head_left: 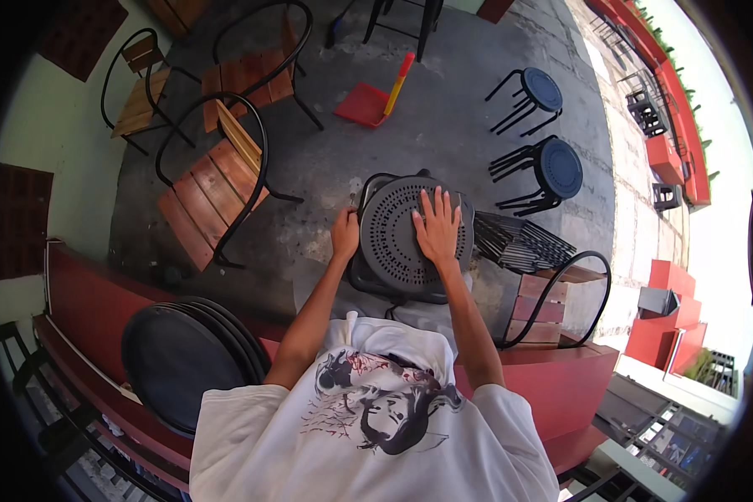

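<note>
In front of me is a round black stool point(386, 244) with a perforated seat and dark tubular legs showing around its rim. At its left side, my left hand point(345, 235) is closed on the edge of the stool's frame; its fingertips are partly hidden. Flat on the right part of the seat lies my right hand point(437, 230), fingers stretched out and apart. The lower part of the stool is hidden beneath the seat.
Two dark round stools point(540, 90) point(559, 167) stand at the right. Wooden-slat chairs with curved black frames point(212, 194) fill the left. A red dustpan point(364, 105) lies ahead. Round black tabletops point(176, 368) lean behind my left arm. Folded black metal frames point(523, 241) lie near my right.
</note>
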The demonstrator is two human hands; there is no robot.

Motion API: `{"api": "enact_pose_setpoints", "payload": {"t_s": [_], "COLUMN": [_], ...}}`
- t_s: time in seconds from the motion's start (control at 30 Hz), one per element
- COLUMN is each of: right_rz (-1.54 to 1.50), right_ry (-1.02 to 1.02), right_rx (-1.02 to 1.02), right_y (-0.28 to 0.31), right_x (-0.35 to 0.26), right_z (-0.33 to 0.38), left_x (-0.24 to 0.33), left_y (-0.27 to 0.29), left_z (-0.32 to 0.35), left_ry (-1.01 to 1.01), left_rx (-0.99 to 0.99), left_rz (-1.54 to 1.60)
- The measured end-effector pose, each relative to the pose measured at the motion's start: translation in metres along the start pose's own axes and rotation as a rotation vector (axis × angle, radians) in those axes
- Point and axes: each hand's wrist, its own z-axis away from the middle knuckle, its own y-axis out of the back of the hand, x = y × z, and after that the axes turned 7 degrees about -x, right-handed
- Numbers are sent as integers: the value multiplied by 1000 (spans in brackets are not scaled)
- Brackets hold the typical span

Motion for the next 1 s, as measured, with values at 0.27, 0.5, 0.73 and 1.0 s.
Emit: {"api": "enact_pose_setpoints", "payload": {"t_s": [0.27,0.5,0.73,1.0], "right_rz": [-129,-158,-65,-159], "right_ry": [246,440,101,53], "right_rx": [-125,-155,112,-254], "right_y": [7,11,-7,-2], "right_x": [-40,-28,0,-70], "right_z": [78,79,-60,95], "left_x": [-10,-28,-45,-25], "left_y": [-8,2,-21,-16], "left_z": [-5,-14,-27,-21], "left_ry": [-71,-86,12,35], "left_rx": [120,155,222,172], "left_rz": [114,120,168,162]}}
